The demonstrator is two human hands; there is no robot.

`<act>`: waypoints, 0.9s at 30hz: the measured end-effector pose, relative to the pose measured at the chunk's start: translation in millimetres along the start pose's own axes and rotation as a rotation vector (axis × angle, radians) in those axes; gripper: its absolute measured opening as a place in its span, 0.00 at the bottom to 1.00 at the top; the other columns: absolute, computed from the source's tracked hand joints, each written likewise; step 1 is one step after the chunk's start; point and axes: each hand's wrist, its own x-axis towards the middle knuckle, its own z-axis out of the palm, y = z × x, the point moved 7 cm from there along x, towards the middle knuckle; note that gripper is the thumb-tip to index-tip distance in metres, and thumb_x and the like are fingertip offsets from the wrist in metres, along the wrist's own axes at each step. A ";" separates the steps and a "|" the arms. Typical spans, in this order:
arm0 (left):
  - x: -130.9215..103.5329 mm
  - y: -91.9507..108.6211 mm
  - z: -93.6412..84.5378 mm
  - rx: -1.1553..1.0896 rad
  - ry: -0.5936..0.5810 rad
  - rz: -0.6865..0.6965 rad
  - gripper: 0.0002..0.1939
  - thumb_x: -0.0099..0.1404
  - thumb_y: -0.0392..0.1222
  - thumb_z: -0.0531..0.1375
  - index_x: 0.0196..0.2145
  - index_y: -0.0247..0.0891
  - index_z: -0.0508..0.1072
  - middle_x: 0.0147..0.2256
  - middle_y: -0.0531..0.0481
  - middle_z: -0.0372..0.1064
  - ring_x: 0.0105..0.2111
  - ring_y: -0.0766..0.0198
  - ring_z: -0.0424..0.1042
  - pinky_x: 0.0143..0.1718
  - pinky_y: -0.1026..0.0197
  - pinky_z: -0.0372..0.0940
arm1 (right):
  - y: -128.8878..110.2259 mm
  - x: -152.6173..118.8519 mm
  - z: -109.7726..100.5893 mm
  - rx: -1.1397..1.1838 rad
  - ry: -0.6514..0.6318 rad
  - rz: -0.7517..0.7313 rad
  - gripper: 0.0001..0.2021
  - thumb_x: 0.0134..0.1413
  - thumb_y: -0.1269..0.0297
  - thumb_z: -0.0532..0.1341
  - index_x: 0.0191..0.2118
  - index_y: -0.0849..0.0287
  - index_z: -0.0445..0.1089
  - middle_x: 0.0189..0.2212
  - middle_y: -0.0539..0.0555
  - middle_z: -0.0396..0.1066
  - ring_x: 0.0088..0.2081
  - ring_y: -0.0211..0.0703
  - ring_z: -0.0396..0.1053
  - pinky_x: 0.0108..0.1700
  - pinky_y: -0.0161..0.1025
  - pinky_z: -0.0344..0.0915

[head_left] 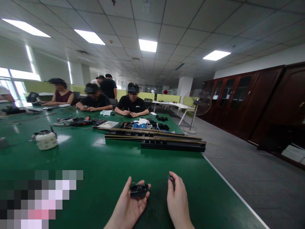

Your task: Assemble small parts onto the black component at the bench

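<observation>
Palm up, my left hand (132, 205) holds a black part (139, 191) across its fingers, above the green table. The part looks like an open housing with small details inside, too small to tell. To its right, my right hand (177, 197) pinches a small dark piece (170, 178) between thumb and fingertips. The two hands are apart, and the small piece does not touch the black part.
Long black rails (173, 146) with thin brass rods lie across the green table (83, 165). Behind them are blue and black parts (140, 126). A cream jar (46, 140) stands at the left. Several people sit across the table; a fan (196, 103) stands beyond its right edge.
</observation>
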 end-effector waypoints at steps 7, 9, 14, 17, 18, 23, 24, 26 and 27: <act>-2.0 0.6 2.0 0.012 0.002 0.003 0.15 0.59 0.50 0.56 0.36 0.35 0.67 0.33 0.37 0.74 0.23 0.58 0.75 0.24 0.60 0.68 | -5.6 -8.4 9.4 0.078 -0.042 -0.033 0.16 0.55 0.57 0.53 0.47 0.57 0.64 0.42 0.57 0.70 0.44 0.46 0.67 0.46 0.41 0.64; -2.6 0.7 1.6 0.019 0.013 0.006 0.15 0.59 0.51 0.56 0.36 0.35 0.66 0.32 0.37 0.74 0.23 0.58 0.75 0.24 0.60 0.68 | -12.4 -12.2 14.9 0.077 -0.090 -0.088 0.14 0.54 0.57 0.54 0.45 0.56 0.65 0.41 0.56 0.70 0.43 0.46 0.68 0.45 0.40 0.65; -2.6 0.8 0.4 0.047 0.019 0.042 0.15 0.62 0.49 0.53 0.35 0.33 0.67 0.27 0.39 0.74 0.22 0.60 0.74 0.25 0.60 0.67 | -43.6 -23.7 24.5 0.108 -0.248 -0.331 0.09 0.54 0.63 0.56 0.40 0.55 0.69 0.37 0.54 0.71 0.41 0.44 0.68 0.44 0.40 0.66; -2.9 -1.1 2.6 0.062 -0.005 0.050 0.14 0.63 0.48 0.53 0.34 0.32 0.68 0.24 0.41 0.73 0.20 0.62 0.72 0.26 0.61 0.67 | -64.7 -30.4 17.9 0.187 -0.231 -0.503 0.08 0.54 0.66 0.57 0.40 0.54 0.68 0.35 0.53 0.72 0.40 0.43 0.68 0.42 0.41 0.66; -3.0 -1.9 3.4 0.066 -0.012 0.052 0.15 0.63 0.47 0.52 0.34 0.31 0.68 0.24 0.42 0.73 0.20 0.63 0.72 0.25 0.62 0.67 | -69.1 -32.2 16.2 0.198 -0.226 -0.538 0.08 0.54 0.66 0.57 0.41 0.53 0.67 0.35 0.52 0.72 0.40 0.43 0.68 0.42 0.41 0.66; -3.2 -5.3 7.0 0.049 -0.046 0.045 0.16 0.64 0.48 0.50 0.32 0.31 0.69 0.23 0.43 0.72 0.21 0.63 0.72 0.23 0.63 0.65 | -72.9 -37.0 22.1 0.128 -0.270 -0.580 0.10 0.53 0.67 0.57 0.42 0.51 0.67 0.40 0.52 0.71 0.43 0.44 0.66 0.46 0.44 0.64; -3.3 -5.6 7.3 0.034 -0.043 0.043 0.16 0.64 0.47 0.50 0.31 0.31 0.69 0.22 0.45 0.71 0.20 0.64 0.71 0.22 0.64 0.65 | -71.4 -37.2 26.6 0.092 -0.303 -0.570 0.11 0.52 0.68 0.57 0.42 0.51 0.67 0.41 0.52 0.70 0.44 0.45 0.66 0.47 0.44 0.63; -3.8 -5.5 7.0 0.004 -0.023 0.043 0.16 0.65 0.45 0.50 0.28 0.31 0.68 0.20 0.48 0.69 0.18 0.67 0.69 0.21 0.66 0.64 | -68.2 -37.8 37.4 0.015 -0.398 -0.539 0.11 0.51 0.69 0.58 0.41 0.49 0.68 0.43 0.51 0.70 0.45 0.45 0.65 0.47 0.44 0.62; -4.2 -4.7 6.6 -0.011 -0.008 0.051 0.16 0.65 0.44 0.49 0.27 0.31 0.67 0.20 0.48 0.69 0.18 0.68 0.69 0.21 0.67 0.64 | -65.8 -36.1 39.5 -0.014 -0.405 -0.496 0.11 0.50 0.69 0.59 0.40 0.49 0.69 0.43 0.50 0.70 0.46 0.45 0.65 0.48 0.44 0.61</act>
